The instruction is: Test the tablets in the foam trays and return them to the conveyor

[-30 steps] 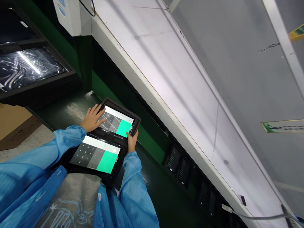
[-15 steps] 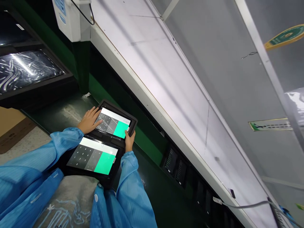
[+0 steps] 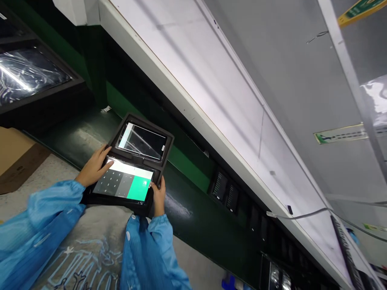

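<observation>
A black tray [image 3: 148, 162] holds two tablets side by side in its recesses. On the near tablet [image 3: 121, 183] is a calculator screen with grey number keys and a green block. The far tablet [image 3: 145, 141] is mostly dark, with a bright strip at its left end. My left hand [image 3: 95, 167] grips the tray's left side, thumb over the near tablet's upper left corner. At the right side, my right hand [image 3: 158, 196] is closed on the tray's edge, its thumb at the near tablet's right border. The undersides of both hands' grips are hidden.
The tray rests at the front of a dark green bench [image 3: 193, 217]. Another black tray with a film-covered screen [image 3: 30, 76] stands at left, above a cardboard box [image 3: 21, 157]. Several dark devices [image 3: 225, 191] line the bench under a long white shelf [image 3: 187, 96].
Both hands have moved from the far tablet to the near one. The far tablet's screen has gone from a calculator to mostly dark. My view has shifted slightly.
</observation>
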Tool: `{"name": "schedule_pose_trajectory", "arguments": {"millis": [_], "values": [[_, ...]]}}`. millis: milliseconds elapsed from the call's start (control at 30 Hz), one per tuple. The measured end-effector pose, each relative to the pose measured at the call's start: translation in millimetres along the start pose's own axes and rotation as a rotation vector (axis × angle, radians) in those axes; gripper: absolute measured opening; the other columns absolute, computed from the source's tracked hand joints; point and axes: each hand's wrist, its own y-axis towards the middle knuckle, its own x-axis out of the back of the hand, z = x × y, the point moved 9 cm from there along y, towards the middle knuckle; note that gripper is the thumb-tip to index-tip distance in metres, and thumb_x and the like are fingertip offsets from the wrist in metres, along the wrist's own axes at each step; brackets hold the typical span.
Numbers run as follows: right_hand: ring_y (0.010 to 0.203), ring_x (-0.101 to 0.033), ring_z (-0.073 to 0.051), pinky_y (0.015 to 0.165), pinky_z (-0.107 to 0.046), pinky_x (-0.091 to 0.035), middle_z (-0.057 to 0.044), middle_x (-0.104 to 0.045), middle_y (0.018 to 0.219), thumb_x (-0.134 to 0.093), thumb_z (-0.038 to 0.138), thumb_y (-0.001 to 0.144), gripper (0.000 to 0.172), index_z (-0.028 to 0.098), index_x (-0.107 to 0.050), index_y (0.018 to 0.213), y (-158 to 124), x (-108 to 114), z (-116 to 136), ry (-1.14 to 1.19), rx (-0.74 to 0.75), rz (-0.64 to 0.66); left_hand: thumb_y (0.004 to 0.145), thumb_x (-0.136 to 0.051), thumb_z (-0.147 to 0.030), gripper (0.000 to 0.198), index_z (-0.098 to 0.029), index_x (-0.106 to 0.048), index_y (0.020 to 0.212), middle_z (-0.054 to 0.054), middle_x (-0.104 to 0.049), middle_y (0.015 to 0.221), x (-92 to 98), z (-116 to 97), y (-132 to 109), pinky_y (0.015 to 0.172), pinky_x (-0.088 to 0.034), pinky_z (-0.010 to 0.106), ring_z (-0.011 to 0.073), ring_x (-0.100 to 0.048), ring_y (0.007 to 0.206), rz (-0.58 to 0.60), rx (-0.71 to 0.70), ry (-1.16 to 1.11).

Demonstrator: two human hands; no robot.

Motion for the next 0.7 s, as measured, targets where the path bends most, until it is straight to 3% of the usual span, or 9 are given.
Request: {"name": "schedule_pose_trajectory", "arguments": {"millis": [100, 167, 333, 467, 700], "values": [[0.14, -0.049, -0.027, 0.12, -0.045, -0.032, -0.009, -0.057, 0.146, -0.072, 0.036, 0.074, 0.072, 0.021, -0.051, 0.142, -33.4, 1.4, -14.8, -0.048, 0.02, -0.018, 0.099, -0.037, -0.06, 0.07, -0.023, -0.026, 0.158, 0.014, -0.026, 0.165, -3.3, 3.3, -49.1, 0.123, -0.027, 0.054, 0.0353, -0.028, 0.151, 0.023, -0.059, 0.051], [0.14, -0.047, -0.027, 0.121, -0.045, -0.031, -0.01, -0.054, 0.149, -0.071, 0.034, 0.076, 0.073, 0.021, -0.048, 0.144, -40.2, -0.6, -15.3, -0.093, 0.038, -0.039, 0.099, -0.038, -0.059, 0.071, -0.023, -0.023, 0.158, 0.014, -0.022, 0.166, -4.6, 3.9, -64.4, 0.124, -0.027, 0.054, 0.0358, -0.026, 0.152, 0.024, -0.096, 0.085], [0.137, -0.05, -0.026, 0.12, -0.044, -0.032, -0.011, -0.052, 0.151, -0.07, 0.028, 0.074, 0.082, 0.021, -0.039, 0.149, -37.7, -8.7, -7.5, -0.135, 0.066, 0.012, 0.099, -0.039, -0.057, 0.073, -0.022, -0.02, 0.16, 0.014, -0.021, 0.167, -4.4, 4.8, -63.4, 0.124, -0.027, 0.054, 0.0363, -0.025, 0.152, 0.018, -0.116, 0.117], [0.144, -0.041, -0.026, 0.124, -0.045, -0.024, -0.009, -0.047, 0.155, -0.071, 0.023, 0.069, 0.089, 0.022, -0.037, 0.151, -40.6, -9.9, -9.7, -0.117, 0.059, 0.084, 0.099, -0.037, -0.056, 0.07, -0.021, -0.024, 0.158, 0.015, -0.023, 0.166, -4.5, 3.7, -60.1, 0.124, -0.026, 0.055, 0.0367, -0.026, 0.152, 0.023, -0.136, 0.118], [0.144, -0.044, -0.025, 0.122, -0.043, -0.029, -0.012, -0.043, 0.157, -0.068, 0.034, 0.08, 0.082, 0.02, -0.034, 0.153, -40.1, -7.8, -12.9, -0.156, 0.082, -0.018, 0.1, -0.033, -0.05, 0.058, -0.021, -0.044, 0.149, 0.013, -0.03, 0.163, -4.4, 4.8, -62.1, 0.125, -0.024, 0.055, 0.0351, -0.023, 0.153, -0.005, -0.171, 0.144]]}}
